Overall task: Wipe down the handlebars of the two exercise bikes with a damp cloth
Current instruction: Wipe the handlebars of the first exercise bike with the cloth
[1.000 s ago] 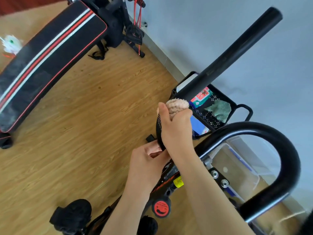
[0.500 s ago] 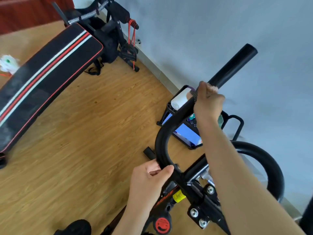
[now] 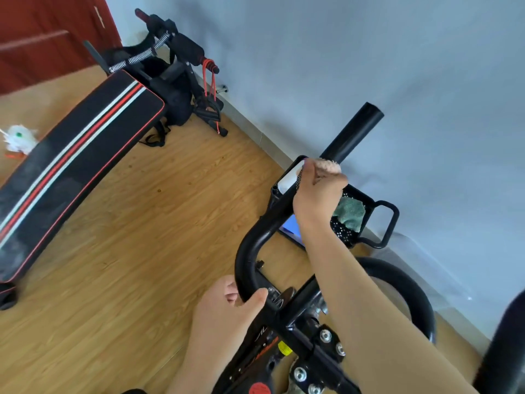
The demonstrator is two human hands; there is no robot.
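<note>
A black exercise-bike handlebar (image 3: 250, 245) curves up from the stem below me and ends in a straight bar (image 3: 355, 129) pointing up to the right. My right hand (image 3: 318, 194) is wrapped round that straight bar with a pinkish cloth (image 3: 329, 164) bunched under the fingers against the bar. My left hand (image 3: 227, 308) grips the lower bend of the same handlebar near the stem. The right-side loop of the handlebar (image 3: 403, 282) shows behind my right forearm.
A black sit-up bench with red and white stripes (image 3: 74, 155) lies on the wooden floor at the left. A black perforated basket (image 3: 372, 206) holding a green cloth (image 3: 350, 213) stands by the grey wall. A white object (image 3: 18, 137) lies at the far left.
My right hand has slid the cloth up the straight bar from the bend towards its end. My left hand keeps its grip on the lower bend. The view has tilted upward.
</note>
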